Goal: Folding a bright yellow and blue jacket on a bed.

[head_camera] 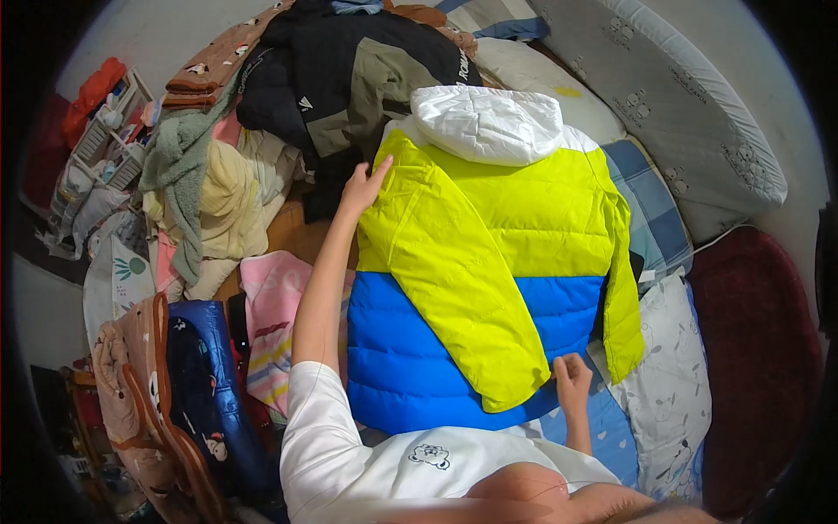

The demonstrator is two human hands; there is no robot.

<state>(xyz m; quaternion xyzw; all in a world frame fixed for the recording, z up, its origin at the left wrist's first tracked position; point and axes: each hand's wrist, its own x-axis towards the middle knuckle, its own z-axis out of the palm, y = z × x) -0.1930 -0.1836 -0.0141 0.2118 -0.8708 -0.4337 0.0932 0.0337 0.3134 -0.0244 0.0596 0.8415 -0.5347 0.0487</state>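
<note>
A puffer jacket (550, 209) lies spread before me, back side up, with a white hood, a yellow-green upper part and a blue quilted lower part. Its left sleeve (458, 281) is folded slantwise across the back. The other sleeve (619, 281) hangs down along the right side. My left hand (366, 187) rests at the jacket's left shoulder edge, fingers apart. At the cuff end of the folded sleeve, my right hand (573, 378) has its fingers curled and appears to pinch the cuff's corner.
Dark jackets (327, 72) are heaped beyond the hood. Blankets (229, 190) and a pink striped garment (275, 314) lie on the left, near folded bedding (137, 393). A patterned mattress (674, 98) leans at the back right. A white printed pillow (674, 386) and a dark red cushion (753, 367) lie right.
</note>
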